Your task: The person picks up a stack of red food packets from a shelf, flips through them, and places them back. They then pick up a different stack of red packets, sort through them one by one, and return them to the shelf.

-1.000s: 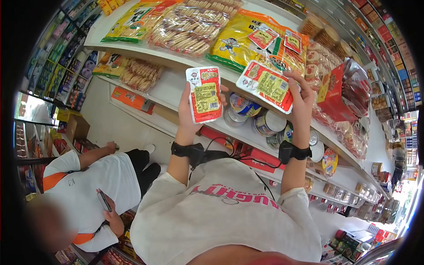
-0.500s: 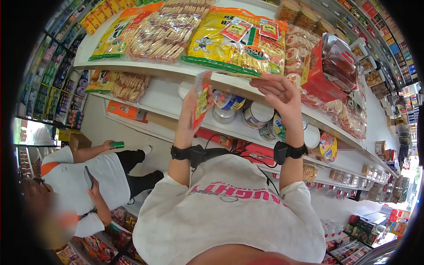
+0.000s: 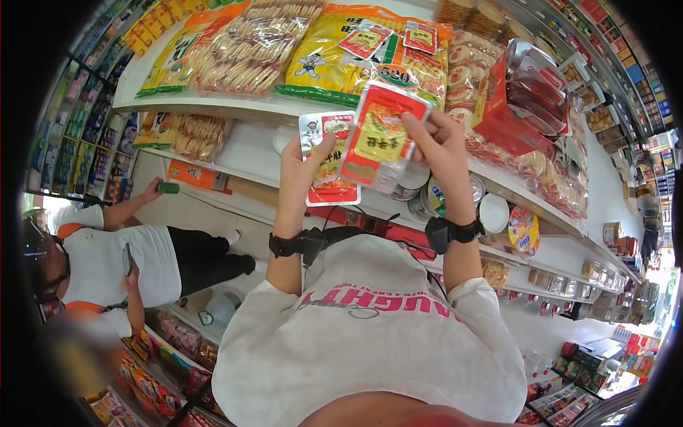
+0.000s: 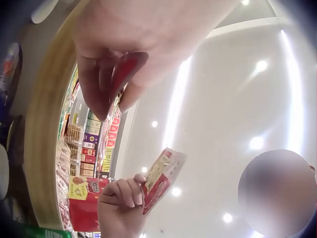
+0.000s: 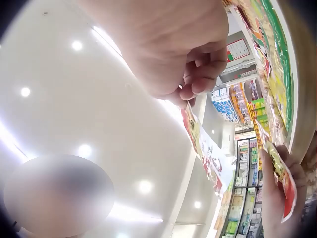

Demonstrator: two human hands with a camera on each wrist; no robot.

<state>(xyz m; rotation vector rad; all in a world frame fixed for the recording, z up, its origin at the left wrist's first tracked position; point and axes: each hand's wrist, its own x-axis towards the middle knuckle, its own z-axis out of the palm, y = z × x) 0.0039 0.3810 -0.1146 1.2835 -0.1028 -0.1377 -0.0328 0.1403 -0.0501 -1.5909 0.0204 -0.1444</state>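
Observation:
In the head view my left hand grips a red and white snack packet, thumb across its front. Beside it my right hand pinches another red and yellow packet by its edge, tilted and partly overlapping the first. The left wrist view shows the left packet nearly edge-on between the fingers, with the right hand and its packet beyond. From the right wrist, the fingers pinch the packet's end, and the left packet is at lower right.
On the shelf lie a large yellow snack bag with two small red packets on it, and a red box to the right. Tubs stand on the lower shelf. Another person is at the left.
The left packet has turned from nearly edge-on to facing the camera. My right hand has moved left beside it, its packet now front-side up. The other person's arm has lifted.

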